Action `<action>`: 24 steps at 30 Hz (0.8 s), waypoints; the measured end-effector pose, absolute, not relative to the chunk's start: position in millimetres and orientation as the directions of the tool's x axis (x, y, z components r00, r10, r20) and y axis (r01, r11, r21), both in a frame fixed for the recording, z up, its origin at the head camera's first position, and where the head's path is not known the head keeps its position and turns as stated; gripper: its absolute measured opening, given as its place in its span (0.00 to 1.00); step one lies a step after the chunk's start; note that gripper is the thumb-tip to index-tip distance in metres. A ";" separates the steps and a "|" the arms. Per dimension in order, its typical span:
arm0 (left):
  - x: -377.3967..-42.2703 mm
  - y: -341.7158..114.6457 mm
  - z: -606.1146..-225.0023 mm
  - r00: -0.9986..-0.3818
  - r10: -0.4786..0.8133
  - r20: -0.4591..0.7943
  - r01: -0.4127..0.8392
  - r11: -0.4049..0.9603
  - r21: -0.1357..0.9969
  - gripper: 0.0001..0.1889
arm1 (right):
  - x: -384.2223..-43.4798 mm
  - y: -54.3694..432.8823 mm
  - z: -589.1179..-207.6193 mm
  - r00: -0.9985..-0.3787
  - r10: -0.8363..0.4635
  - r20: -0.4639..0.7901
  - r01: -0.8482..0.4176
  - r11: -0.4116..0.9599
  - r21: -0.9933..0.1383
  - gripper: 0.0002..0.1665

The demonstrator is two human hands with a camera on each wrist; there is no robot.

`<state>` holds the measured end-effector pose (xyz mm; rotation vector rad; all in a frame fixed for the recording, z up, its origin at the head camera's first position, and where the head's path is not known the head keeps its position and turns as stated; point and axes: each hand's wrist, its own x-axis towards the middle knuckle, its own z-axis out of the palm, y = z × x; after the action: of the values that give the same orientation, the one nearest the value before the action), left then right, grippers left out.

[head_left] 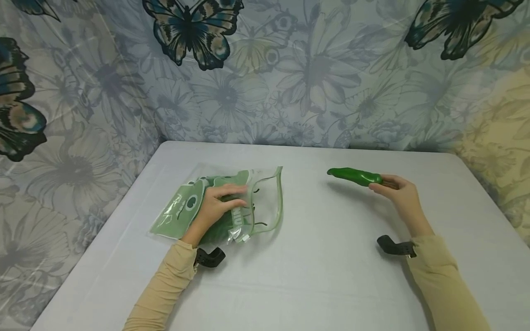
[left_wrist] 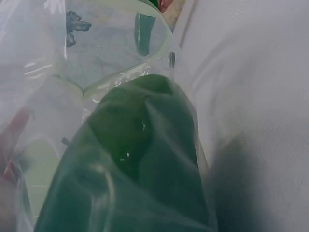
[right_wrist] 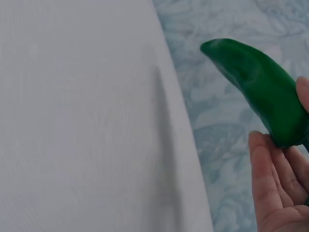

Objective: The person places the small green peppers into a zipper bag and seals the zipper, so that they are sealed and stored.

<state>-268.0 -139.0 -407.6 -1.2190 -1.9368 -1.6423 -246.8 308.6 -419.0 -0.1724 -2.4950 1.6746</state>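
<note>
My right hand (head_left: 399, 193) pinches a glossy green chili pepper (head_left: 355, 176) by its stem end, thumb on one side and fingers on the other. Its tip points left, and a shadow falls on the table below it. In the right wrist view, the pepper (right_wrist: 260, 92) curves to a narrow tip. My left hand (head_left: 217, 202) lies over a green and clear plastic bag (head_left: 169, 219) with a cartoon eye printed on it, thumb and fingers spread apart. The left wrist view shows a dark green rounded shape (left_wrist: 130, 130) under clear film, and blurred fingers (left_wrist: 12, 137) at the left.
The bag's clear end has a pale green loop handle (head_left: 280, 197) pointing right. A white cloth covers the table (head_left: 306, 276). Patterned fabric (head_left: 290, 92) with butterflies and flowers hangs behind and at the sides. Black straps with camera mounts (head_left: 395, 247) sit on both wrists.
</note>
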 end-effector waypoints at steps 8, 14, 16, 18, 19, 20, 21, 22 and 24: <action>-261.7 -138.6 -399.5 -0.661 0.285 0.695 0.713 -0.053 0.700 0.13 | -236.4 287.6 -412.5 -0.985 0.130 0.117 -0.072 0.309 -0.948 0.26; -260.8 -138.2 -398.7 -0.682 0.250 0.688 0.688 -0.099 0.719 0.12 | -250.6 302.4 -447.5 -0.975 0.130 0.181 -0.147 0.236 -0.961 0.32; -261.3 -138.5 -398.6 -0.679 0.241 0.693 0.689 -0.117 0.716 0.13 | -252.6 304.0 -452.2 -0.974 0.113 0.199 -0.181 0.151 -0.972 0.30; -261.4 -138.9 -398.0 -0.677 0.227 0.700 0.691 -0.134 0.711 0.13 | -248.9 298.2 -445.7 -0.973 0.092 0.211 -0.207 0.047 -0.977 0.25; -261.4 -139.1 -397.5 -0.676 0.219 0.704 0.691 -0.143 0.708 0.13 | -245.0 292.7 -438.6 -0.973 0.085 0.216 -0.216 0.002 -0.976 0.22; -261.3 -139.2 -397.0 -0.675 0.210 0.707 0.692 -0.152 0.706 0.13 | -240.5 286.5 -430.1 -0.973 0.073 0.218 -0.221 -0.032 -0.975 0.19; -261.3 -139.2 -396.5 -0.675 0.203 0.709 0.691 -0.161 0.704 0.13 | -235.5 279.7 -420.8 -0.974 0.061 0.220 -0.224 -0.073 -0.972 0.17; -261.2 -139.3 -396.0 -0.674 0.197 0.712 0.692 -0.169 0.702 0.12 | -230.5 272.6 -411.5 -0.973 0.057 0.223 -0.227 -0.089 -0.970 0.14; -261.1 -138.9 -395.4 -0.675 0.190 0.713 0.689 -0.182 0.701 0.12 | -222.9 262.3 -397.4 -0.972 0.038 0.232 -0.235 -0.125 -0.964 0.12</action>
<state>-261.1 -138.9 -395.4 -1.0121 -1.7274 -1.9177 -222.9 262.3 -397.4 0.2225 -1.9468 2.2167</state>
